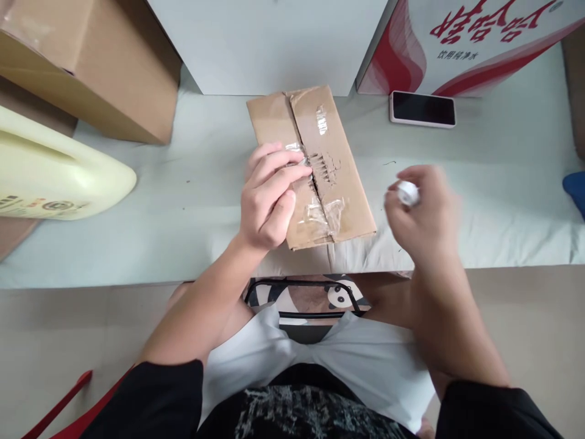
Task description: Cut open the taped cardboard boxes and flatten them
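Observation:
A flat brown cardboard box (351,201) lies tilted on the pale cloth-covered table, with clear tape and torn marks along its middle seam. My left hand (272,198) rests on the box's left part, fingers spread over the taped seam. To the right of the box, above the table, my right hand (425,210) is curled round a small white object (407,193), whose round end shows between thumb and forefinger. That hand is blurred and does not touch the box. The rest of the white object is hidden in my fingers.
A phone (423,110) lies at the back right before a red and white carton (457,49). Behind the box stands a white panel (274,42). At left are a large cardboard box (123,67) and a pale yellow bottle (59,171). A blue item (576,189) sits at the right edge.

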{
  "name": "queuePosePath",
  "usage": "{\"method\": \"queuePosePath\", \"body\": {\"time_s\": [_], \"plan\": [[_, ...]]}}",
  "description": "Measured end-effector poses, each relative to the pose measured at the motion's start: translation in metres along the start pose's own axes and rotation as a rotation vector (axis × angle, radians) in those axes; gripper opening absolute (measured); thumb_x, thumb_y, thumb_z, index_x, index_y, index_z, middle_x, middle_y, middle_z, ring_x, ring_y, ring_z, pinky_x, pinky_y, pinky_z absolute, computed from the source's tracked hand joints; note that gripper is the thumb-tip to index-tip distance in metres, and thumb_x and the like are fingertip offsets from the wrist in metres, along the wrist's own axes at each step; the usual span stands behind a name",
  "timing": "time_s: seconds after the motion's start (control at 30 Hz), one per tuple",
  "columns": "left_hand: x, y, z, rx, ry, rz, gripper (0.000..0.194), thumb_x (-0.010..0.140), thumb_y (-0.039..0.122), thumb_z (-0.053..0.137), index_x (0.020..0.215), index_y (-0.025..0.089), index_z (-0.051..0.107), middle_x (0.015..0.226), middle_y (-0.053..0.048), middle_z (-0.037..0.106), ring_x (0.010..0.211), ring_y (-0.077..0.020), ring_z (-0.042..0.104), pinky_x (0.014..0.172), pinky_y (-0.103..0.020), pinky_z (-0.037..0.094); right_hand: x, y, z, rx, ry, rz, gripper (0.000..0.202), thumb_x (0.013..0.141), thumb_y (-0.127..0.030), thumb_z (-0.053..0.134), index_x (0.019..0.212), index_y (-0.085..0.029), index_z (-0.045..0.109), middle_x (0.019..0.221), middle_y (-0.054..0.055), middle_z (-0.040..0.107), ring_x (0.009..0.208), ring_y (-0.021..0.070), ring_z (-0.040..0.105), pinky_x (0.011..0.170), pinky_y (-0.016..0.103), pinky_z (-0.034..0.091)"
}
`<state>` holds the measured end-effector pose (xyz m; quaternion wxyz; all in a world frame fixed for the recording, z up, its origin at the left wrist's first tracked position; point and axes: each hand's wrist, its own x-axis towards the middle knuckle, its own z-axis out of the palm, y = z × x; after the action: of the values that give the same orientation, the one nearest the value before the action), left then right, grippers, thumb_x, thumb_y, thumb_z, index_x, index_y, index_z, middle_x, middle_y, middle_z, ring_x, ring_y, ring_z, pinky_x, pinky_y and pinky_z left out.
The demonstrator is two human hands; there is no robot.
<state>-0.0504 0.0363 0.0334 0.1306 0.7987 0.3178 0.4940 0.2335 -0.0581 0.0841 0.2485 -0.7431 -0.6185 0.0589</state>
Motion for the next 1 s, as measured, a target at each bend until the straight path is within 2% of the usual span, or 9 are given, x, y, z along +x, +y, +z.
{"method": "queuePosePath", "body": {"time_s": [0.07, 0.1, 0.17, 0.3, 0.4, 0.57, 0.8, 0.9, 1.0], "plan": [[0.001, -0.001, -0.001, 0.021, -0.025, -0.008, 0.039, 0.105, 0.038, 0.037, 0.123, 0.031, 0.071, 0.132, -0.005, 0.071, 0.130, -0.0320, 0.060, 0.123, -0.062, 0.044, 0.027, 0.001, 0.048, -0.076, -0.174, 0.067, 0.041, 0.086, -0.032, 0.060, 0.125, -0.020, 0.061, 0.109, 0.015, 0.074, 0.088, 0.0324, 0.070, 0.080, 0.051, 0.056], [0.002, -0.001, -0.001, 0.033, -0.039, -0.012, 0.039, 0.104, 0.038, 0.037, 0.122, 0.031, 0.072, 0.132, -0.006, 0.072, 0.131, -0.0328, 0.059, 0.123, -0.063, 0.044, 0.035, 0.004, 0.063, -0.104, -0.234, 0.067, 0.045, 0.084, -0.033, 0.061, 0.127, -0.018, 0.062, 0.112, 0.018, 0.073, 0.091, 0.0345, 0.069, 0.081, 0.052, 0.055], [0.003, -0.001, -0.001, 0.052, -0.070, -0.026, 0.041, 0.104, 0.039, 0.036, 0.121, 0.031, 0.073, 0.132, -0.007, 0.072, 0.133, -0.0344, 0.058, 0.122, -0.065, 0.044, 0.037, 0.012, 0.078, -0.137, -0.274, 0.022, 0.048, 0.083, -0.033, 0.061, 0.129, -0.016, 0.063, 0.117, 0.022, 0.072, 0.098, 0.0375, 0.067, 0.083, 0.054, 0.054], [0.002, -0.002, 0.000, 0.041, -0.096, -0.043, 0.044, 0.105, 0.040, 0.035, 0.125, 0.032, 0.073, 0.135, -0.007, 0.070, 0.135, -0.0355, 0.056, 0.123, -0.067, 0.042, 0.028, 0.018, 0.073, -0.144, -0.239, -0.057, 0.045, 0.086, -0.031, 0.057, 0.129, -0.019, 0.066, 0.116, 0.021, 0.073, 0.104, 0.0379, 0.065, 0.084, 0.052, 0.054], [0.001, -0.003, 0.000, -0.005, -0.068, -0.017, 0.044, 0.105, 0.038, 0.037, 0.134, 0.034, 0.070, 0.136, -0.007, 0.069, 0.136, -0.0346, 0.056, 0.125, -0.064, 0.041, 0.028, 0.013, 0.070, -0.136, -0.233, -0.045, 0.044, 0.087, -0.033, 0.056, 0.128, -0.020, 0.066, 0.117, 0.020, 0.072, 0.106, 0.0387, 0.065, 0.085, 0.052, 0.053], [-0.002, -0.006, 0.001, -0.039, -0.037, -0.011, 0.049, 0.108, 0.045, 0.035, 0.150, 0.038, 0.059, 0.140, -0.006, 0.067, 0.139, -0.0337, 0.055, 0.128, -0.062, 0.036, 0.030, 0.002, 0.069, -0.063, -0.198, -0.060, 0.040, 0.087, -0.034, 0.053, 0.121, -0.019, 0.068, 0.118, 0.018, 0.074, 0.107, 0.0364, 0.066, 0.090, 0.051, 0.052], [-0.006, -0.011, 0.000, 0.008, -0.054, -0.051, 0.048, 0.107, 0.050, 0.032, 0.137, 0.037, 0.066, 0.140, -0.005, 0.067, 0.140, -0.0352, 0.054, 0.127, -0.068, 0.037, 0.028, -0.007, 0.069, 0.005, -0.228, -0.103, 0.032, 0.085, -0.031, 0.055, 0.111, -0.019, 0.070, 0.109, 0.016, 0.076, 0.101, 0.0324, 0.069, 0.089, 0.045, 0.052], [-0.007, -0.020, -0.004, 0.042, 0.012, -0.057, 0.047, 0.107, 0.051, 0.031, 0.139, 0.040, 0.064, 0.142, -0.004, 0.065, 0.142, -0.0330, 0.053, 0.130, -0.066, 0.035, 0.029, -0.010, 0.068, 0.100, -0.266, -0.054, 0.025, 0.087, -0.034, 0.056, 0.101, -0.021, 0.071, 0.095, 0.011, 0.078, 0.085, 0.0269, 0.069, 0.078, 0.039, 0.052], [-0.011, -0.038, -0.010, 0.042, 0.086, -0.082, 0.045, 0.107, 0.054, 0.035, 0.143, 0.042, 0.059, 0.148, -0.001, 0.059, 0.148, -0.0308, 0.048, 0.135, -0.061, 0.032, 0.030, -0.012, 0.067, 0.192, -0.361, 0.023, 0.026, 0.089, -0.037, 0.052, 0.093, -0.022, 0.072, 0.074, 0.005, 0.073, 0.069, 0.0220, 0.065, 0.069, 0.035, 0.050]]}}
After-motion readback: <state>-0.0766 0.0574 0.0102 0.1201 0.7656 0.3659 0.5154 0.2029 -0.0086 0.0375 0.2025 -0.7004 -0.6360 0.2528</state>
